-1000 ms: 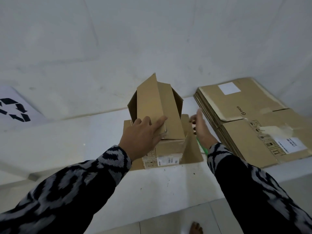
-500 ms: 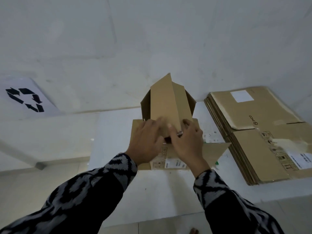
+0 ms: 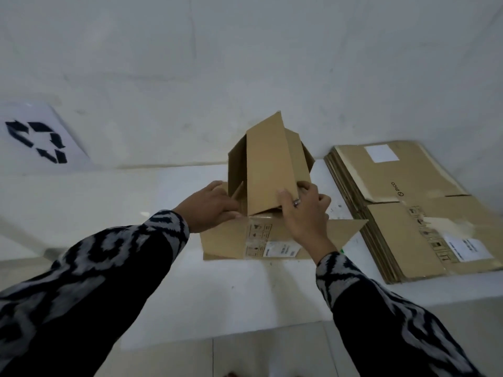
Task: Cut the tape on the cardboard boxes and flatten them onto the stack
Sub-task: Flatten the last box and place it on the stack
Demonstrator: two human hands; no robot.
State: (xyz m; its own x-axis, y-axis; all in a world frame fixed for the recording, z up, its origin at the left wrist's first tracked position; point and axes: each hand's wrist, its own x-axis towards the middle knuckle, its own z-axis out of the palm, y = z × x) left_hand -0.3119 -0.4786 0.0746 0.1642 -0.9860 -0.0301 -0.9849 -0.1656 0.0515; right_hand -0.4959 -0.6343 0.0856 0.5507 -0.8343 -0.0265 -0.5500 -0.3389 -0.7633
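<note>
A brown cardboard box (image 3: pixel 269 170) stands on the white table (image 3: pixel 163 202), its flaps open and one tall flap raised toward the wall. My left hand (image 3: pixel 208 206) grips the box's left edge near the inner flap. On the right side my right hand (image 3: pixel 304 210), a ring on one finger, holds the raised flap's lower right corner. The box's front panel with white labels (image 3: pixel 280 250) faces me, and a side flap lies spread toward the right. To the right lies the stack of flattened boxes (image 3: pixel 408 208).
The white wall rises just behind the box. A sheet with a black recycling symbol (image 3: pixel 38 140) hangs at the left. A small green object (image 3: pixel 341 250) peeks out under the box's right flap. The table's front edge runs just above the floor tiles.
My right hand came in from the right side and took hold of the raised flap. My left hand slid to the box's left edge. The right side flap dropped flat.
</note>
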